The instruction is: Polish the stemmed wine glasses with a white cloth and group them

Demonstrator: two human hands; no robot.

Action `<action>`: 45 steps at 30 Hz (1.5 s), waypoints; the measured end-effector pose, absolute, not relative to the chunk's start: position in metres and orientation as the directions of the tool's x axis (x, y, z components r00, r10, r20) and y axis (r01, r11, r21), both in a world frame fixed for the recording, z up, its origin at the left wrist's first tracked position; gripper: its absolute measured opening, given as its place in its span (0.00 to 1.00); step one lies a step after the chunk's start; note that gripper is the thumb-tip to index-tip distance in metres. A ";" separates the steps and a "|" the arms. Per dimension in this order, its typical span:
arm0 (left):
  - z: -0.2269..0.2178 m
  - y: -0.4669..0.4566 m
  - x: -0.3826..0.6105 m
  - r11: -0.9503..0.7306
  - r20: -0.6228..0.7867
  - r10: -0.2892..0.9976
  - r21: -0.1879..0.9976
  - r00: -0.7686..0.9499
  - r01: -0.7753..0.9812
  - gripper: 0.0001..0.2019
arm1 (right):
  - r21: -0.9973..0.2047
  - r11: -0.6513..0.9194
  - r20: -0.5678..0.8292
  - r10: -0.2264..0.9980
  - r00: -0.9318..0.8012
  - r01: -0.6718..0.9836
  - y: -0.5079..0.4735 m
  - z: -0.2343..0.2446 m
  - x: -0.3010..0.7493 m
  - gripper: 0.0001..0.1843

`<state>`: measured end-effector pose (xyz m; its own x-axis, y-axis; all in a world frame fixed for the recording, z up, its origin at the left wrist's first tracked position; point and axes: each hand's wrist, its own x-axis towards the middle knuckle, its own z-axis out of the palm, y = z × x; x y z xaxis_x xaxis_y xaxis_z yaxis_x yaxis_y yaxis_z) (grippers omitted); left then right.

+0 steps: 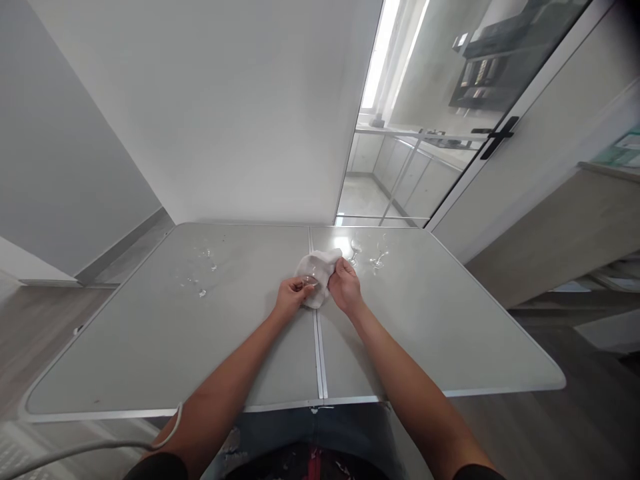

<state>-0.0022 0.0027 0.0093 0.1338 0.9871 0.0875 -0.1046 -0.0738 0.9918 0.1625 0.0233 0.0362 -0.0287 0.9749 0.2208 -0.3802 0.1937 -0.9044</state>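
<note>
My left hand (294, 293) pinches the edge of a small clear glass (311, 275) above the table's middle seam. Its exact shape is hard to make out. A white cloth (325, 261) lies bunched behind and around the glass, and my right hand (346, 287) grips the cloth's right side with closed fingers. Beyond my right hand, two clear glass pieces (379, 260) rest on the tabletop. Several more transparent pieces (202, 293) are at the left; their outlines are faint.
The pale folding table (150, 347) has a metal rim and a central seam. A white wall (240, 120) stands behind it. Right of that is a glass door with a black handle (500, 137). A light cable (115, 445) passes by my left forearm; shelves (560, 220) stand far right.
</note>
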 end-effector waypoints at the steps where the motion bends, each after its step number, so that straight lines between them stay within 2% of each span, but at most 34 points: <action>1: 0.010 0.004 -0.002 -0.059 0.073 0.992 0.990 0.106 -0.129 0.30 | -0.900 0.257 0.273 0.962 0.005 -0.351 0.021 0.036 0.161 0.20; 2: 0.010 0.005 -0.002 -0.051 0.064 0.994 0.988 0.089 -0.147 0.29 | -0.899 0.316 0.330 0.944 0.005 -0.304 0.019 0.036 0.160 0.20; 4: 0.011 0.007 -0.002 -0.050 0.062 0.996 0.985 0.071 -0.162 0.27 | -0.885 0.441 0.459 0.881 -0.112 -0.150 0.015 0.038 0.162 0.20; 7: 0.012 0.008 -0.004 -0.058 0.064 0.997 0.992 0.050 -0.115 0.26 | -0.739 0.665 0.582 0.713 -0.392 0.112 0.014 0.047 0.173 0.18; 9: 0.011 0.008 -0.005 -0.073 0.075 0.997 0.996 0.037 -0.047 0.25 | -0.606 0.766 0.598 0.616 -0.512 0.214 0.018 0.053 0.184 0.17; 12: 0.009 0.007 -0.006 -0.149 0.143 0.988 0.983 0.061 0.107 0.20 | -0.494 0.816 0.570 0.564 -0.598 0.299 0.024 0.060 0.197 0.18; 15: 0.009 0.005 -0.006 -0.273 0.241 0.961 0.908 0.139 0.319 0.18 | -0.476 0.821 0.526 0.553 -0.647 0.315 0.027 0.063 0.203 0.15; 17: 0.010 0.002 -0.005 -0.348 0.281 0.936 0.833 0.213 0.430 0.18 | -0.521 0.815 0.498 0.531 -0.685 0.253 0.026 0.064 0.203 0.11; 20: 0.012 -0.003 -0.006 -0.426 0.291 0.900 0.745 0.324 0.513 0.17 | -0.638 0.745 0.436 0.559 -0.705 0.195 0.023 0.066 0.199 0.10; 24: 0.014 -0.008 -0.006 -0.458 0.318 0.886 0.716 0.337 0.527 0.19 | -0.785 0.569 0.323 0.714 -0.620 0.246 0.020 0.068 0.195 0.13; 29: 0.013 -0.006 -0.004 -0.407 0.324 0.912 0.801 0.254 0.440 0.23 | -0.918 0.291 0.140 0.873 -0.467 0.269 0.022 0.064 0.192 0.18; 33: 0.011 0.002 -0.005 -0.259 0.247 0.966 0.930 0.076 0.261 0.19 | -0.995 0.073 0.047 0.941 -0.336 0.065 0.025 0.050 0.180 0.29; 35: 0.012 0.006 -0.006 -0.159 0.163 0.986 0.980 -0.024 0.122 0.18 | -0.998 0.051 0.060 0.940 -0.336 -0.036 0.023 0.041 0.170 0.34; 37: 0.015 0.008 -0.008 -0.084 0.084 0.993 0.996 -0.084 0.005 0.19 | -0.987 0.158 0.157 0.919 -0.361 -0.025 0.020 0.030 0.157 0.35; 39: 0.017 0.009 -0.009 -0.045 0.037 0.994 0.996 -0.103 -0.073 0.20 | -0.933 0.350 0.295 0.877 -0.379 0.083 0.016 0.020 0.145 0.37; 42: 0.017 0.008 -0.008 -0.069 0.055 0.992 0.990 -0.112 -0.126 0.19 | -0.761 0.578 0.437 0.792 -0.425 0.294 0.015 0.011 0.135 0.42; 45: 0.012 0.009 -0.006 -0.112 0.108 0.989 0.993 -0.101 -0.032 0.17 | -0.531 0.720 0.497 0.692 -0.524 0.448 0.018 0.014 0.142 0.37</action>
